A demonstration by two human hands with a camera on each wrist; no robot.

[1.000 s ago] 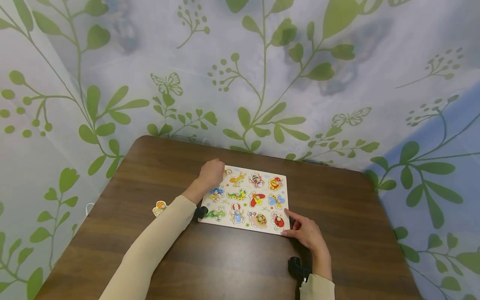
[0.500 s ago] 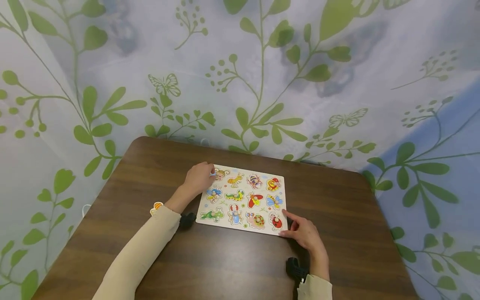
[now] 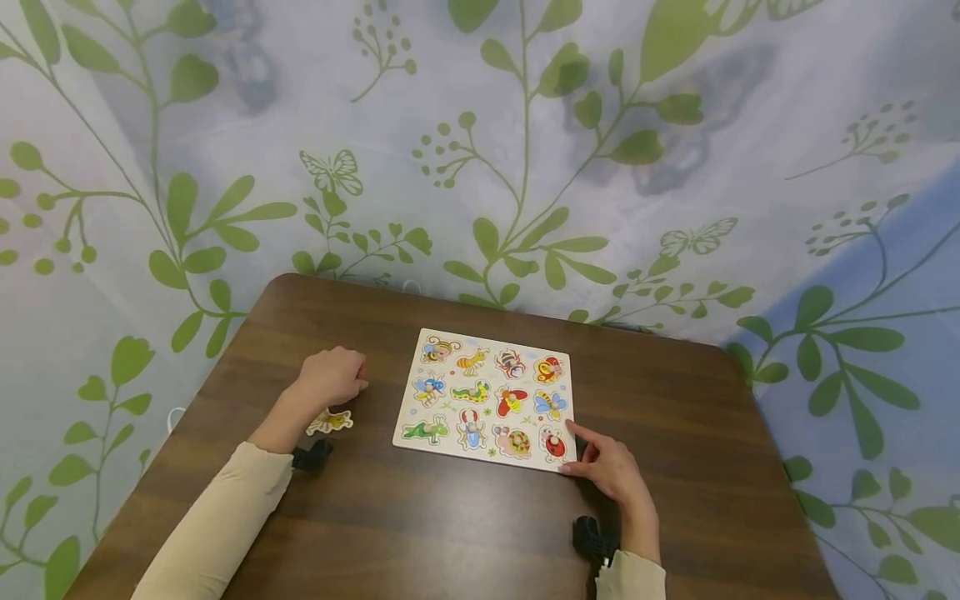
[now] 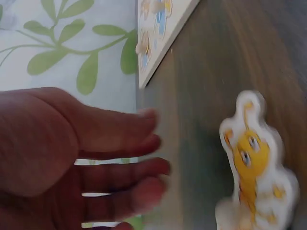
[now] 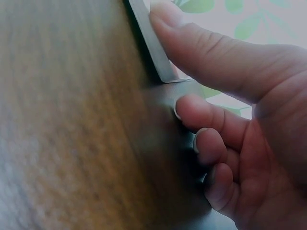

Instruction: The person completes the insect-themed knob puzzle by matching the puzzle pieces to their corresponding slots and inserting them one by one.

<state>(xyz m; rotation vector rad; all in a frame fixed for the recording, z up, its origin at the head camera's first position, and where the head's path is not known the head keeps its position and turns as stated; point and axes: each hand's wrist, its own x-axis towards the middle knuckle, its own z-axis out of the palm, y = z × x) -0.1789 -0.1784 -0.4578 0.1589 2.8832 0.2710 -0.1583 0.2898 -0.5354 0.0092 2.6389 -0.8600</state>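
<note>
My left hand (image 3: 333, 379) hovers just above a loose yellow bug puzzle piece (image 3: 337, 422) on the table, left of the board. In the left wrist view, the piece (image 4: 252, 153) lies face up, apart from the hand's loosely bent fingers (image 4: 120, 177), which hold nothing; its knob is blurred at the lower edge. A wooden peg puzzle board (image 3: 405, 435) with several knobbed bug pictures lies mid-table. At its near right corner my right hand (image 3: 615, 467) grips the edge, thumb (image 5: 211, 52) at the corner and forefinger along the right side.
The brown wooden table (image 3: 465, 517) has rounded far corners. Behind it hangs a pale curtain (image 3: 480, 150) printed with green leaves. Black wrist cameras, one beneath each wrist, sit close to the tabletop.
My left hand has moved from the board's far left corner, leftward and nearer, to the loose bug piece, uncovering the bee at that corner. The right hand stays at the board's corner.
</note>
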